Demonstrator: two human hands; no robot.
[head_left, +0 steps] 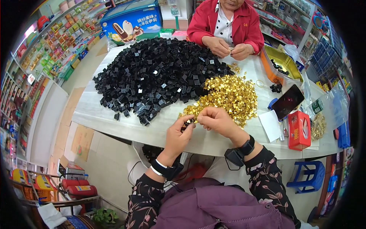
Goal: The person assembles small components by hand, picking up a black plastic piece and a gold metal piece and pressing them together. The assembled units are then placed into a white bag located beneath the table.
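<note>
My left hand (177,134) is closed around a small black plastic piece (187,124), just above the near edge of the table. Against it comes my right hand (218,121), thumb and forefinger pinched together. A glint of gold shows by the touching fingertips, but what the right fingers grip is mostly hidden. Directly beyond the hands lies a heap of small gold metal pieces (232,97). To its left spreads a much larger pile of black plastic pieces (152,72), blocky with square openings.
Across the table a person in a red jacket (196,24) holds something small in both hands. At the right stand an open gold-lined tin (284,63), a propped phone (288,101), a red tin (299,130) and white paper (270,126). A blue stool (307,176) is below.
</note>
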